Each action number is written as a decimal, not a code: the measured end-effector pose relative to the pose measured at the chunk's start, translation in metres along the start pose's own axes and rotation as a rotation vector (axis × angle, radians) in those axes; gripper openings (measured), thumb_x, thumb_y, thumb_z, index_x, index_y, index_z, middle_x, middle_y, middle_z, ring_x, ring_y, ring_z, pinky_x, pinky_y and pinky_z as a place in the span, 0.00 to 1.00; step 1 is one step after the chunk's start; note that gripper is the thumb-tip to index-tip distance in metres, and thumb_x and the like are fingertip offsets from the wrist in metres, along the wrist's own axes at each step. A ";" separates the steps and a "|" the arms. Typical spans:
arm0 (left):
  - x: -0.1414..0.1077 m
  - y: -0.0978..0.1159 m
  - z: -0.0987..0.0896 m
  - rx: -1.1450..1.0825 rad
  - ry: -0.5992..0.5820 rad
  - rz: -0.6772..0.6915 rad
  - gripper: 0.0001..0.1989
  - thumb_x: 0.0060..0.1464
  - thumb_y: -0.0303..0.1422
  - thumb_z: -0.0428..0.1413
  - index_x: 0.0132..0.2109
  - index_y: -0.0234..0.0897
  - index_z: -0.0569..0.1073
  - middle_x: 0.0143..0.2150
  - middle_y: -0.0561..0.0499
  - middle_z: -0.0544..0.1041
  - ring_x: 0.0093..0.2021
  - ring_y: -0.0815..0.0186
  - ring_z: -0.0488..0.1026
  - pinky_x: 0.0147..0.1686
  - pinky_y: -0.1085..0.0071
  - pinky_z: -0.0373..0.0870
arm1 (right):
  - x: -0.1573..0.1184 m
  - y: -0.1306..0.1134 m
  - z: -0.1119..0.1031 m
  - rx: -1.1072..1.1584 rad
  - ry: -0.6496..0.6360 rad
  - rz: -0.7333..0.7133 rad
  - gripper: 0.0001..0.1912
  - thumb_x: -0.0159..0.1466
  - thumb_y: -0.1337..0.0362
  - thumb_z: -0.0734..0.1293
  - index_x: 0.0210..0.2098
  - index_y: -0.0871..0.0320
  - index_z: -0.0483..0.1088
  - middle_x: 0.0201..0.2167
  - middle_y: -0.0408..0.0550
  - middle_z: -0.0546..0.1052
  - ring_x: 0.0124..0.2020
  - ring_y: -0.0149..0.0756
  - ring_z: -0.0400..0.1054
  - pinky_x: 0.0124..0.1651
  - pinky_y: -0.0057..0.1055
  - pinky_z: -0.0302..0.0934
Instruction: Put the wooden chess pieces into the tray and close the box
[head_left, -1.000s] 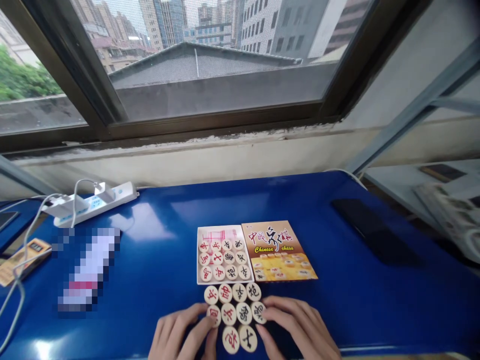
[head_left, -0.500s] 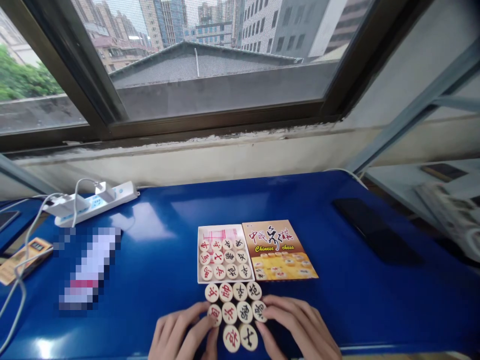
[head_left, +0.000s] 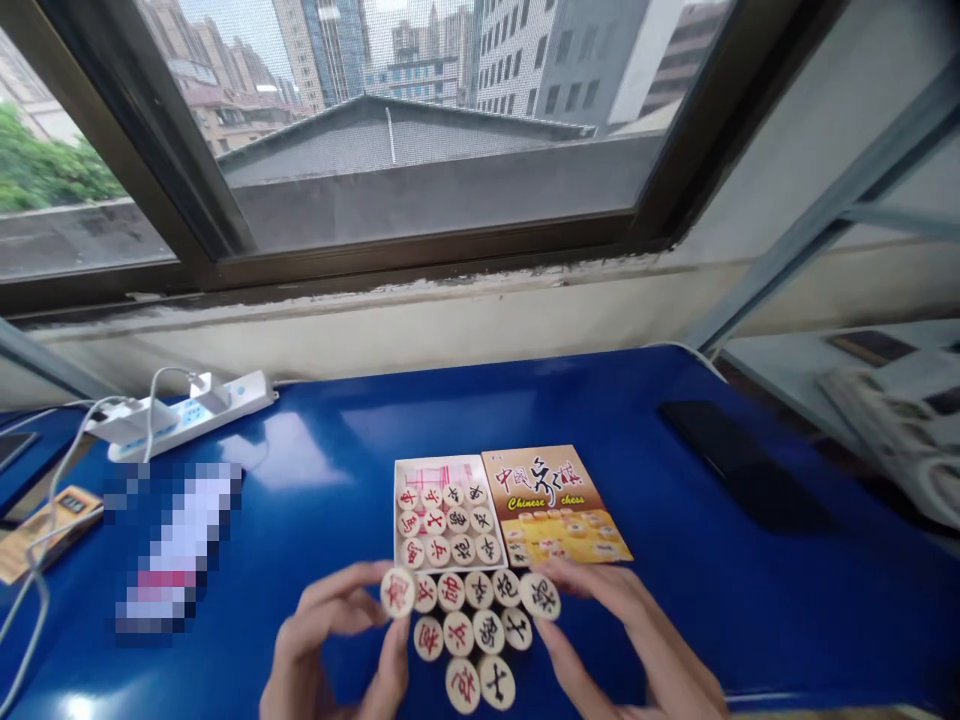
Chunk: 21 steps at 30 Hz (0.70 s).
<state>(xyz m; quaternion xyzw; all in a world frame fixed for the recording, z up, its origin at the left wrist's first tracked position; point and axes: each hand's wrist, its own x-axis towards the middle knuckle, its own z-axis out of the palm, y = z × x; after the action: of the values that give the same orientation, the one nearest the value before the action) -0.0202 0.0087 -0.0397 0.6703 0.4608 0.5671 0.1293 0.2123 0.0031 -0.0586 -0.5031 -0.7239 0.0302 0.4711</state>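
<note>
Between thumb and fingers, my left hand (head_left: 334, 635) pinches a Chinese chess piece with a red character (head_left: 398, 593), raised left of the other pieces. My right hand (head_left: 622, 635) pinches a piece with a black character (head_left: 540, 597), raised on the right side. Round cream pieces (head_left: 474, 632) stand in rows between my hands, red-marked on the left and black-marked on the right. Just beyond them lies a shallow white box (head_left: 397, 510) with several pieces set in rows on pinkish paper. Beside it is the printed Chinese chess lid (head_left: 559, 500).
The blue table (head_left: 315, 540) spreads out beneath everything. A white power strip (head_left: 251, 395) with plugs and cables lies at the back left. Nearer are a pixelated item (head_left: 184, 550) and a tan packet (head_left: 45, 530). On the right rests a dark phone-like object (head_left: 739, 465).
Each hand has lifted a piece off the second row and moved outward and away from me. Other pieces show where those two were. The box and lid stay put.
</note>
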 end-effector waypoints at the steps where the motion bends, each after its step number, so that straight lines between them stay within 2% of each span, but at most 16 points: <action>1: 0.012 0.001 0.005 -0.006 -0.011 0.009 0.13 0.57 0.18 0.59 0.44 0.39 0.67 0.39 0.48 0.79 0.42 0.62 0.80 0.34 0.70 0.79 | 0.010 0.002 0.000 -0.002 0.004 -0.025 0.17 0.67 0.70 0.66 0.56 0.58 0.69 0.42 0.49 0.80 0.44 0.34 0.76 0.48 0.28 0.72; 3: 0.038 0.002 0.020 -0.014 -0.032 0.040 0.12 0.58 0.21 0.59 0.43 0.39 0.67 0.40 0.48 0.78 0.42 0.64 0.79 0.33 0.72 0.76 | 0.034 0.006 0.003 0.008 0.002 -0.083 0.18 0.69 0.70 0.65 0.57 0.59 0.69 0.44 0.49 0.79 0.47 0.33 0.75 0.51 0.29 0.70; 6: 0.077 -0.001 0.041 -0.028 -0.097 0.085 0.10 0.60 0.24 0.60 0.40 0.39 0.65 0.41 0.51 0.78 0.34 0.71 0.74 0.31 0.74 0.73 | 0.072 0.015 0.011 0.047 -0.050 -0.133 0.16 0.70 0.68 0.65 0.56 0.56 0.70 0.46 0.48 0.77 0.47 0.32 0.74 0.51 0.30 0.70; 10: 0.107 -0.021 0.052 -0.030 -0.223 0.160 0.11 0.60 0.26 0.60 0.41 0.40 0.63 0.43 0.53 0.78 0.30 0.74 0.69 0.32 0.74 0.70 | 0.109 0.032 0.024 0.193 -0.165 -0.115 0.12 0.70 0.65 0.67 0.53 0.55 0.72 0.46 0.47 0.76 0.46 0.32 0.73 0.48 0.30 0.71; 13: 0.109 -0.044 0.047 -0.024 -0.271 0.172 0.12 0.59 0.26 0.61 0.41 0.40 0.64 0.43 0.53 0.78 0.30 0.74 0.68 0.32 0.75 0.69 | 0.118 0.041 0.035 0.277 -0.229 -0.113 0.11 0.69 0.63 0.68 0.51 0.55 0.72 0.46 0.46 0.76 0.46 0.32 0.73 0.49 0.31 0.70; 16: 0.100 -0.062 0.041 -0.031 -0.300 0.154 0.11 0.60 0.25 0.60 0.40 0.39 0.64 0.43 0.52 0.78 0.29 0.75 0.67 0.30 0.76 0.69 | 0.114 0.044 0.044 0.306 -0.255 -0.102 0.10 0.69 0.63 0.69 0.50 0.55 0.73 0.45 0.45 0.77 0.46 0.31 0.73 0.49 0.30 0.69; 21: 0.085 -0.069 0.040 -0.060 -0.321 0.128 0.10 0.60 0.24 0.58 0.40 0.40 0.63 0.43 0.51 0.77 0.28 0.75 0.67 0.28 0.77 0.69 | 0.104 0.045 0.052 0.347 -0.302 -0.091 0.10 0.69 0.63 0.69 0.50 0.54 0.72 0.45 0.45 0.77 0.45 0.31 0.72 0.49 0.31 0.69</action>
<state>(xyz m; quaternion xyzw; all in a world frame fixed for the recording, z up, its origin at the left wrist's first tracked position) -0.0230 0.1251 -0.0462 0.7761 0.3734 0.4734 0.1849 0.2021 0.1260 -0.0431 -0.3712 -0.7921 0.2076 0.4378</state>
